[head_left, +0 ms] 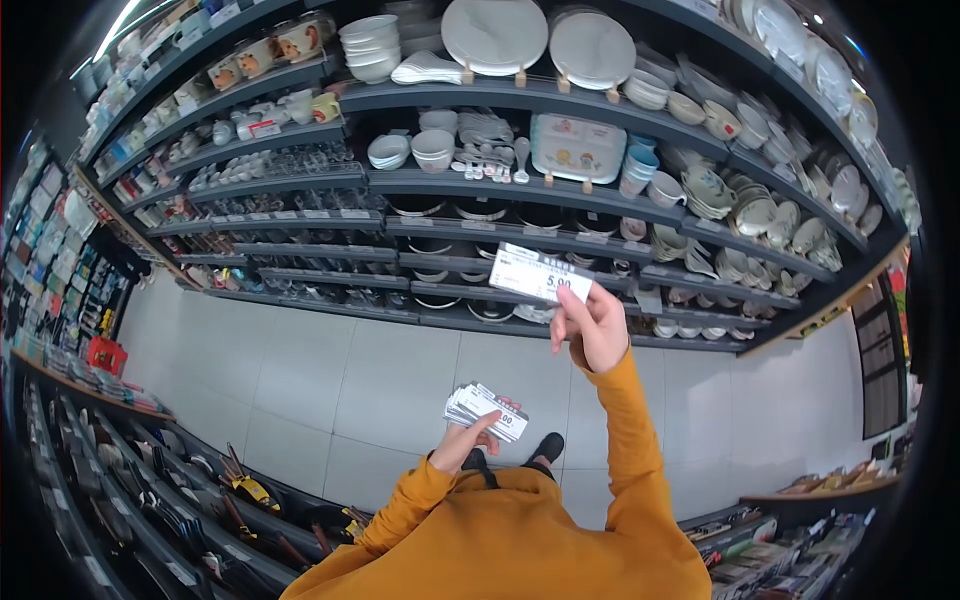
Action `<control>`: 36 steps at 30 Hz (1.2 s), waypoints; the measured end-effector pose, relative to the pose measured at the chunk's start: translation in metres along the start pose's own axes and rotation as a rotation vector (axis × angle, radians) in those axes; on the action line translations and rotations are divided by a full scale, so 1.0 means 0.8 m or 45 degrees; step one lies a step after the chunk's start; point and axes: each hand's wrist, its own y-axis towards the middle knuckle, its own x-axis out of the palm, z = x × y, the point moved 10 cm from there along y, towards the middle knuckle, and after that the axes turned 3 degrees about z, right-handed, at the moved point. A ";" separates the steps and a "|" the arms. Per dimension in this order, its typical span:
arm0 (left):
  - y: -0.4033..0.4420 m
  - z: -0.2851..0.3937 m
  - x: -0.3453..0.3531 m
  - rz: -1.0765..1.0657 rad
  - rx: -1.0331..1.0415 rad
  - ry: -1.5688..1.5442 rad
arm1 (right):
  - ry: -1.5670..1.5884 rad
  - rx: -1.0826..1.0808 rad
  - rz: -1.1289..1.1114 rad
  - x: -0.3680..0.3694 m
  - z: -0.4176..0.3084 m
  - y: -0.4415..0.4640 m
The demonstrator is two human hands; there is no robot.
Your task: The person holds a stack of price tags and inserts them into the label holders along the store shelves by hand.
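Observation:
Between the thumb and fingers of my right hand [597, 325] is one white price label [530, 272] printed with 5.90, raised in front of the lower shelves. Lower down, near my body, my left hand [468, 440] grips a fanned stack of similar labels [488, 410], its thumb lying over the top one. The two hands are well apart. Behind the raised label, dark bowls [540, 216] stand on a grey shelf.
Tall grey shelves [590, 98] hold plates [494, 36], bowls, glasses and a patterned tray [577, 148]. Tiled floor [390, 375] lies between them and the racks of utensils [250, 490] behind me. A red basket [106, 356] is at the left.

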 end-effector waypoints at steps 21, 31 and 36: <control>-0.013 0.015 0.010 -0.128 0.056 -0.010 | -0.333 -0.298 -0.058 0.047 -0.084 0.000; -0.016 0.013 0.006 -0.140 0.086 0.006 | -0.385 -0.327 -0.062 0.057 -0.088 -0.003; -0.018 0.013 0.008 -0.162 0.079 0.049 | -0.381 -0.345 -0.058 0.058 -0.092 -0.005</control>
